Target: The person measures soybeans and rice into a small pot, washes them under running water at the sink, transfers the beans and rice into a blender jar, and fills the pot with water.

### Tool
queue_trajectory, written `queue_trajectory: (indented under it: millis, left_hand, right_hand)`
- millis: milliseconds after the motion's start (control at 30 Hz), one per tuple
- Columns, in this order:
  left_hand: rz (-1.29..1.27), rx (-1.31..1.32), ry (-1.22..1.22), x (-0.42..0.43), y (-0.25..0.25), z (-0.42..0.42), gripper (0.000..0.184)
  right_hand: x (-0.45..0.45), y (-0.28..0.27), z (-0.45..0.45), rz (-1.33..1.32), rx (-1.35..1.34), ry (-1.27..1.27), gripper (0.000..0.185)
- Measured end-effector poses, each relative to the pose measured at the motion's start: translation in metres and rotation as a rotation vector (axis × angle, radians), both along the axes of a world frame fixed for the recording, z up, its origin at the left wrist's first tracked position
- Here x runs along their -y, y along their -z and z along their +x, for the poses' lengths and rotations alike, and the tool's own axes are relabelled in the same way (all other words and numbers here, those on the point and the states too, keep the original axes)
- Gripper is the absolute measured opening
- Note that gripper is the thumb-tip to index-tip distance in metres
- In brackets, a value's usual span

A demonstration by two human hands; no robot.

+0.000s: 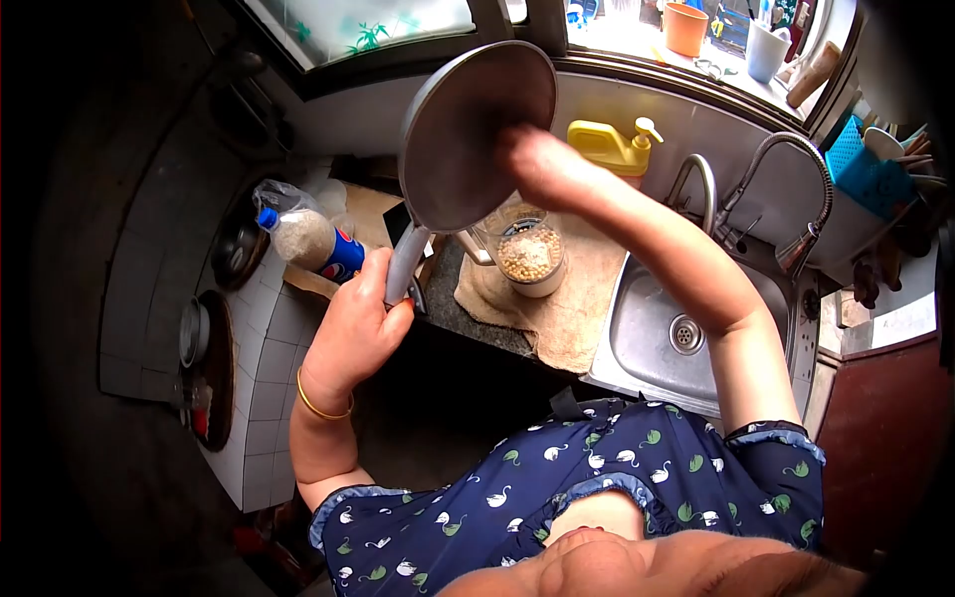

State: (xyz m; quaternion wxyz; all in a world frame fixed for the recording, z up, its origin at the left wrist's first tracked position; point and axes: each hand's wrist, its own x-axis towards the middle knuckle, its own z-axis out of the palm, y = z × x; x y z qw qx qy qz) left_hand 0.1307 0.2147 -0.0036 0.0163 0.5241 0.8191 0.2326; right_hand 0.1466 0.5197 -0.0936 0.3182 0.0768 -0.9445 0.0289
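Observation:
My left hand (350,323) is wrapped round the grey handle of a wide, round pan (448,149). The pan is tilted steeply, its inside turned toward my right hand (542,169). That hand reaches into the pan near its right side, its fingers dark and smeared by motion. Just below the pan's lower edge stands a clear blender jug (542,289) with a pale handle. Pale beans (532,254), probably soybeans, lie in the jug with whitish bits on top. A brown cloth (587,313) is spread under the jug.
A steel sink (647,343) with two taps lies to the right. Behind the jug stands a yellow pump bottle (607,147). On the left, a Pepsi bottle (316,244) of pale grains rests beside the tiled stove counter (274,398). A blue utensil basket (860,164) hangs far right.

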Motion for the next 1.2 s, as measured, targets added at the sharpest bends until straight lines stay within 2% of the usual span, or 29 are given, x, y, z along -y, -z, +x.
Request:
queue_trajectory:
  millis: [100, 167, 233, 267, 300, 367, 467, 567, 633, 767, 967, 1200]
  left_hand:
    - [0.005, -0.012, -0.002, 0.0, 0.001, -0.001, 0.034]
    - [0.016, -0.018, -0.01, 0.001, 0.003, -0.001, 0.035]
    - [0.032, -0.029, -0.017, 0.001, 0.005, -0.001, 0.035]
    - [0.033, -0.029, -0.018, 0.0, 0.005, -0.001, 0.035]
    - [0.034, -0.028, -0.019, 0.001, 0.005, -0.001, 0.035]
    - [0.045, -0.003, -0.013, 0.0, 0.005, -0.001, 0.034]
    - [0.046, 0.111, -0.035, 0.0, 0.004, 0.0, 0.034]
    - [0.005, 0.334, -0.144, 0.001, -0.001, 0.007, 0.033]
    - [0.002, 0.531, -0.22, 0.001, -0.006, 0.018, 0.034]
    - [0.093, 0.674, -0.234, 0.0, -0.008, 0.043, 0.035]
    - [0.055, 0.809, -0.185, -0.007, -0.013, 0.097, 0.038]
    - [-0.165, 0.91, -0.242, -0.018, 0.006, 0.161, 0.044]
  right_hand:
    - [0.03, 0.002, 0.03, -0.126, 0.178, -0.095, 0.01]
    - [0.033, -0.009, 0.041, -0.248, 0.532, -0.142, 0.012]
    - [0.029, -0.008, 0.041, -0.175, 0.356, -0.101, 0.013]
    - [0.026, -0.004, 0.041, -0.197, 0.11, -0.105, 0.01]
    - [0.023, -0.004, 0.037, -0.176, 0.02, -0.117, 0.01]
    - [0.021, -0.002, 0.041, -0.228, 0.139, -0.157, 0.01]
    - [0.021, -0.008, 0.061, -0.279, 0.174, -0.273, 0.011]
    - [0.02, 0.001, 0.089, -0.351, -0.126, -0.351, 0.016]
    - [0.016, 0.008, 0.115, -0.399, -0.068, -0.397, 0.022]
    - [0.003, 0.032, 0.169, -0.412, 0.031, -0.379, 0.023]
    - [-0.044, 0.087, 0.255, -0.561, 0.174, -0.213, 0.023]
    - [-0.123, 0.191, 0.348, -0.776, 0.252, 0.237, 0.021]
